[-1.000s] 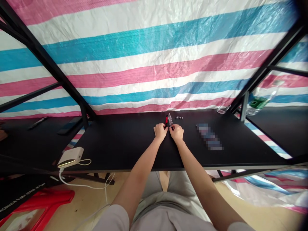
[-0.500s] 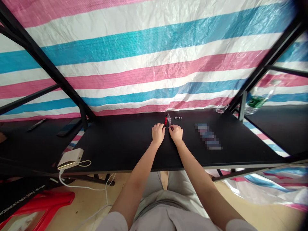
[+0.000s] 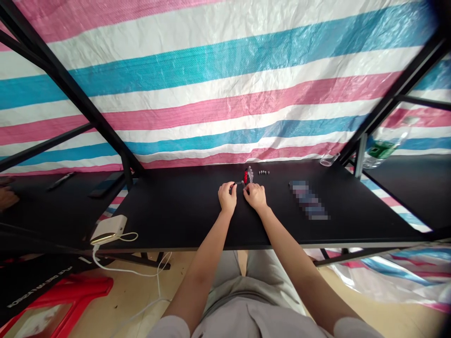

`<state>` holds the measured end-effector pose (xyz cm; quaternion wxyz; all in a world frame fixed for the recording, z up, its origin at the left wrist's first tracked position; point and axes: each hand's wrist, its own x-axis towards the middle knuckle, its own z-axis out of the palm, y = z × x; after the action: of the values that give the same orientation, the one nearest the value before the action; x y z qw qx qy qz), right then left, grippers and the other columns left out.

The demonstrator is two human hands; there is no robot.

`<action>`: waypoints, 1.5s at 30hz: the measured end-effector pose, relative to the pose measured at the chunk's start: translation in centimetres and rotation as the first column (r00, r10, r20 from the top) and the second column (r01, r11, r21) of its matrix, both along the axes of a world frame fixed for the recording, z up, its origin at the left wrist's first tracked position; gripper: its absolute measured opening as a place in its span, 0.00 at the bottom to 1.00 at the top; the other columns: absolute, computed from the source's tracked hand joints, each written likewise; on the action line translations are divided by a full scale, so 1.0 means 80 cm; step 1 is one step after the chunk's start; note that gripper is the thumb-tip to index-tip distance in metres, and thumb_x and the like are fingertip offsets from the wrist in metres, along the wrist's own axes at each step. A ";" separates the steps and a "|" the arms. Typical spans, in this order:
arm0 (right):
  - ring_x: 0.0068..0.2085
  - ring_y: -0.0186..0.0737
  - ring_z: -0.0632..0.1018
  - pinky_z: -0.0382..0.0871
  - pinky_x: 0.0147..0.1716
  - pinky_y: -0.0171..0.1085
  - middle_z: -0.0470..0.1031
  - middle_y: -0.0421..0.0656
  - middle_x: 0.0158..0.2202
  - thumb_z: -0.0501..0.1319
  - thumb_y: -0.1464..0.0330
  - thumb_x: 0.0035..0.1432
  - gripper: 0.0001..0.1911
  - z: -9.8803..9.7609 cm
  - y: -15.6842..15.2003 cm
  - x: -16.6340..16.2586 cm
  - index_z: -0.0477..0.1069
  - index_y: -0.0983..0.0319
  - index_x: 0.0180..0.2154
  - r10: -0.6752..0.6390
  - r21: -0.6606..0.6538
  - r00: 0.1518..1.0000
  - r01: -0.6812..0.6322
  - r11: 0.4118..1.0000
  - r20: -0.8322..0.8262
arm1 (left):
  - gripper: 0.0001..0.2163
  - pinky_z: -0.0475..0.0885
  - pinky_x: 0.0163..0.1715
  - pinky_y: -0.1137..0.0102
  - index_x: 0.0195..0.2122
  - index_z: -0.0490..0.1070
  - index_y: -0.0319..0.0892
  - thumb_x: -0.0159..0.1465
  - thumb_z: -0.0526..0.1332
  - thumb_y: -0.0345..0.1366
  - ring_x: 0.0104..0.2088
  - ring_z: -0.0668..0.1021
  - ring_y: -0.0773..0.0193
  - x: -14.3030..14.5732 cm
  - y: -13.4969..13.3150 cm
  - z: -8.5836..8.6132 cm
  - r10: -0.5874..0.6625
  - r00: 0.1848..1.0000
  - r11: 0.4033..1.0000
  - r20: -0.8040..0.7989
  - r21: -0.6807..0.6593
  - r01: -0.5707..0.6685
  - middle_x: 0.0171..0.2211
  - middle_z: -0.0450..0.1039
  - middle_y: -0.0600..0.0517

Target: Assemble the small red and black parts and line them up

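Note:
Both my hands rest on the black table (image 3: 183,211) near its middle. My left hand (image 3: 227,198) and my right hand (image 3: 254,196) are closed, and between their fingertips they pinch a small thin dark piece (image 3: 238,183) that I cannot name. Just beyond the fingers stands a small cluster of clear and red parts (image 3: 248,175). A short row of tiny dark beads (image 3: 263,172) lies to the right of that cluster.
A blurred flat item (image 3: 309,199) lies on the table's right part. A clear cup (image 3: 329,160) and a green-labelled bottle (image 3: 382,148) stand at the far right. A white power bank (image 3: 108,229) with a cable sits at the left front corner. A striped tarp hangs behind.
My hands have drawn back a little from the cluster and moved slightly apart, with the small dark piece now held between them.

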<state>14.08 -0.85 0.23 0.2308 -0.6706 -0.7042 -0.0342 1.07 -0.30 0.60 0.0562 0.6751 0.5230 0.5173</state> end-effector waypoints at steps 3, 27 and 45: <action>0.36 0.39 0.69 0.50 0.35 0.37 0.72 0.44 0.31 0.52 0.67 0.58 0.09 0.000 0.001 0.002 0.67 0.63 0.30 0.039 0.025 0.999 -0.038 0.999 -0.023 | 0.08 0.66 0.39 0.68 0.37 0.70 0.41 0.62 0.55 0.38 0.33 0.72 0.65 -0.002 -0.001 0.003 -0.006 0.999 1.000 0.051 -0.007 0.006 0.32 0.72 0.49; 0.34 0.39 0.68 0.50 0.35 0.37 0.72 0.44 0.29 0.52 0.67 0.57 0.09 0.002 -0.002 0.003 0.67 0.62 0.29 0.042 0.091 0.997 -0.035 0.995 -0.066 | 0.17 0.65 0.45 0.66 0.55 0.62 0.44 0.65 0.47 0.36 0.40 0.72 0.63 0.000 -0.010 0.010 -0.143 0.979 0.989 -0.142 -0.052 0.137 0.39 0.71 0.46; 0.33 0.37 0.69 0.52 0.37 0.36 0.70 0.42 0.27 0.53 0.68 0.57 0.08 0.008 -0.007 0.002 0.69 0.63 0.33 0.137 0.164 0.977 -0.111 0.980 -0.162 | 0.08 0.68 0.43 0.66 0.41 0.65 0.42 0.63 0.51 0.36 0.39 0.73 0.64 0.003 -0.008 0.005 -0.211 0.977 0.975 -0.011 -0.066 0.210 0.38 0.71 0.47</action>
<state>14.26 -1.37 0.84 0.3436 -0.6058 -0.7174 -0.0159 1.29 -0.95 0.98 0.1278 0.7292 0.4656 0.4850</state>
